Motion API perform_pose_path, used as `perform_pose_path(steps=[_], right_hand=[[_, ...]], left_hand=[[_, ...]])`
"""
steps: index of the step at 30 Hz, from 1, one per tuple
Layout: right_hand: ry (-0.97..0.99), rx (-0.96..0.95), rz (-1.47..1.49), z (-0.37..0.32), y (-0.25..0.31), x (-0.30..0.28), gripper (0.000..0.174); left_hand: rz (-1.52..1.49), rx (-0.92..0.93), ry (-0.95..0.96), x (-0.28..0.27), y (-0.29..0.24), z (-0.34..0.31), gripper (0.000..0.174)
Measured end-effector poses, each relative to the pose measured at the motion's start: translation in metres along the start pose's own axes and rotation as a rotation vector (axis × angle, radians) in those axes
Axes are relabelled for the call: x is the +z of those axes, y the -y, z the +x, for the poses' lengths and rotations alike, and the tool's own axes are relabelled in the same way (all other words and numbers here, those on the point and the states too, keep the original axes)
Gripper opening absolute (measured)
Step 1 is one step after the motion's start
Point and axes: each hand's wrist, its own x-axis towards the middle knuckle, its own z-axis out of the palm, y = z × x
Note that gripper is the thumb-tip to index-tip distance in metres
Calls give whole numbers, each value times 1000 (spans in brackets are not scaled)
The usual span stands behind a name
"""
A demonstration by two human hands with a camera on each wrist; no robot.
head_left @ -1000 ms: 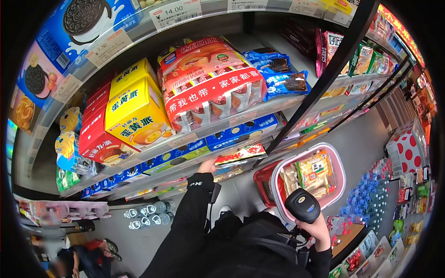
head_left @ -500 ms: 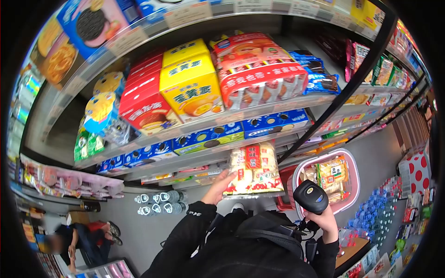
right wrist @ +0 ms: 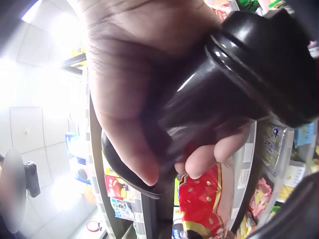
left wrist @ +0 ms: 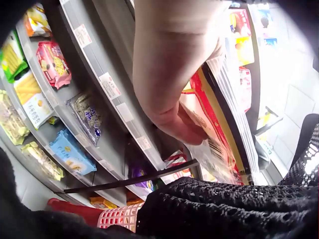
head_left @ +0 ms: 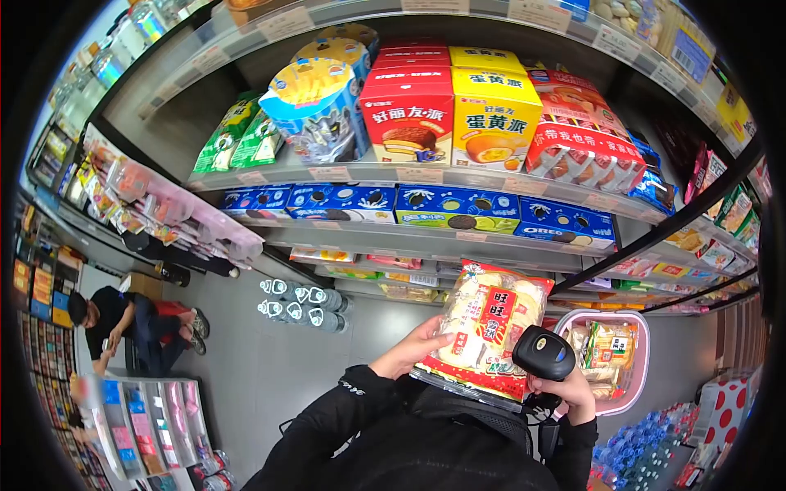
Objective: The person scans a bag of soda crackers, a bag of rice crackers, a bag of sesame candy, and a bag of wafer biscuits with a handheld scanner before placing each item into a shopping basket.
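Observation:
My left hand (head_left: 416,348) grips the left edge of a clear and red bag of rice crackers (head_left: 477,317), thumb lying on its front. The bag is tilted face up before my body, and its red edge (right wrist: 202,199) shows beyond my fingers in the right wrist view. In my right hand (head_left: 571,388) is a black handheld barcode scanner (head_left: 540,352), its head overlapping the bag's right side in the head view. My right fingers (right wrist: 202,162) curl round the scanner's handle (right wrist: 199,94).
A pink-rimmed basket (head_left: 641,372) with snack packs stands on the floor at right. Shelves ahead bear red boxes (head_left: 405,114), yellow boxes (head_left: 495,119) and blue cookie boxes (head_left: 344,200). Water bottles (head_left: 303,304) stand at left, near a seated person (head_left: 139,327).
My left hand has brought the rice cracker bag out from the shelf towards my body, its front turned up beside the scanner. The head view has swung left.

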Motion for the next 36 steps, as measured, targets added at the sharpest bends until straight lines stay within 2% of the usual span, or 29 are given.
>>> perform_pose_path(steps=[3,6,8,10,12,17,19,20,22,24,26,28,30,31,32,33,34,36], right_hand=[[-3,12,-33,1,2,0,54],[-12,11,-34,-2,11,8,56],[-39,-29,-96,-5,18,15,60],[-21,-41,-224,-9,28,21,60],[-67,-154,-266,-13,32,31,58],[-43,-217,-274,-20,34,37,58],[-14,-224,-318,-26,34,39,60],[-46,-224,-303,-28,34,40,60],[11,-304,-358,-33,34,43,61],[-48,-285,-337,-40,35,45,62],[-130,-372,-345,-52,35,43,62],[-276,-389,-341,-68,21,37,60],[-363,-366,-241,-85,13,33,61],[-454,-385,-228,-93,7,33,61],[-497,-380,-213,-99,3,33,61],[-548,-364,-164,-104,0,32,61],[-595,-348,-113,-109,-3,32,60],[-651,-339,-90,-118,-8,31,58]], left_hand=[[-83,43,34,-4,0,-7,48],[-89,1,72,-10,-2,-10,48],[-84,-20,138,-17,2,-6,59],[-114,-43,160,-15,-2,-6,61],[-129,36,86,-12,-4,-5,51],[-100,20,101,-15,1,10,49],[-256,11,95,-6,1,22,41],[-241,-15,114,1,3,29,41],[-58,1,39,17,12,41,41],[-42,-91,54,31,18,53,45],[-98,-158,113,40,27,70,49],[-163,-221,187,46,35,87,53],[-26,-204,188,68,21,76,53],[-262,-284,270,32,57,105,54],[-331,-267,616,32,63,113,58],[-409,-344,736,47,56,116,61],[-491,-422,849,67,45,118,64],[-462,-445,899,93,34,116,68]])
